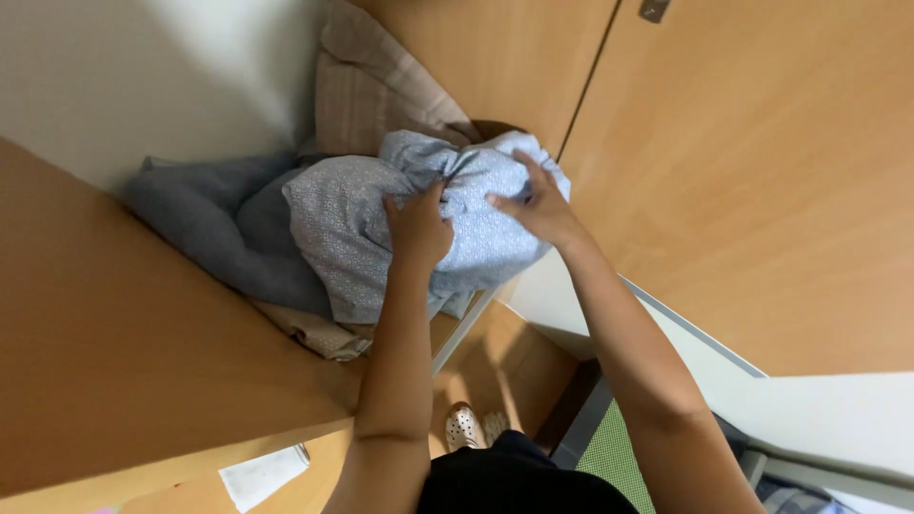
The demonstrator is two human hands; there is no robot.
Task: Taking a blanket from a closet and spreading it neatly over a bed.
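Observation:
A bunched light blue patterned cloth (pixel 343 214) lies on a wooden shelf surface (pixel 114 362). My left hand (pixel 417 227) presses on the middle of the cloth with its fingers curled into the fabric. At the cloth's upper right my right hand (pixel 538 202) rests on it, fingers spread and pinching a fold near the top. Both arms reach up from the bottom of the view.
A grey blanket (pixel 205 228) lies left of the blue cloth, a beige cloth (pixel 367 90) behind it and another beige piece (pixel 319 335) beneath. Wooden cabinet doors (pixel 762 171) stand at right. A white paper (pixel 262 474), a green mat (pixel 614 457) and shoes (pixel 466 428) show below.

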